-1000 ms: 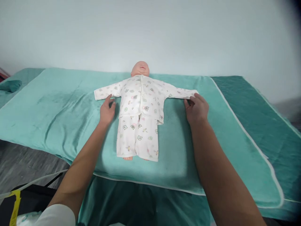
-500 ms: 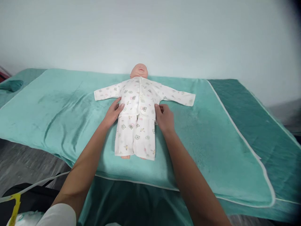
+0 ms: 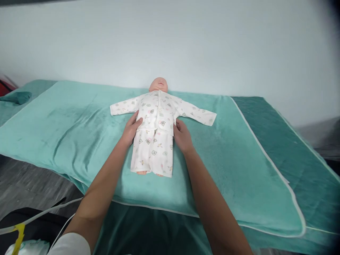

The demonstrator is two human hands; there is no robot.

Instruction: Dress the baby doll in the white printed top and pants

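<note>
A baby doll (image 3: 158, 85) lies on its back, its head toward the wall and both arms stretched out sideways. It wears a white printed shirt (image 3: 155, 109) and matching white trousers (image 3: 152, 152); its toes show below the trouser cuffs. My left hand (image 3: 131, 129) grips the doll's side at the waist, thumb on top of the shirt and fingers along the flank. On the opposite side my right hand (image 3: 182, 134) is closed against the waist near the shirt hem. Its fingertips are partly hidden beside the doll's body.
A light green plush blanket (image 3: 233, 170) lies under the doll, over a darker green cover (image 3: 305, 159). A white wall (image 3: 170, 42) rises behind. At lower left are a pale cable (image 3: 53, 209) with yellow tape (image 3: 19, 235) and a black object (image 3: 34, 226).
My right hand has rolled slightly, its fingers now tucked closer against the doll's side. The trouser legs sit a little nearer the body and the camera view has shifted slightly.
</note>
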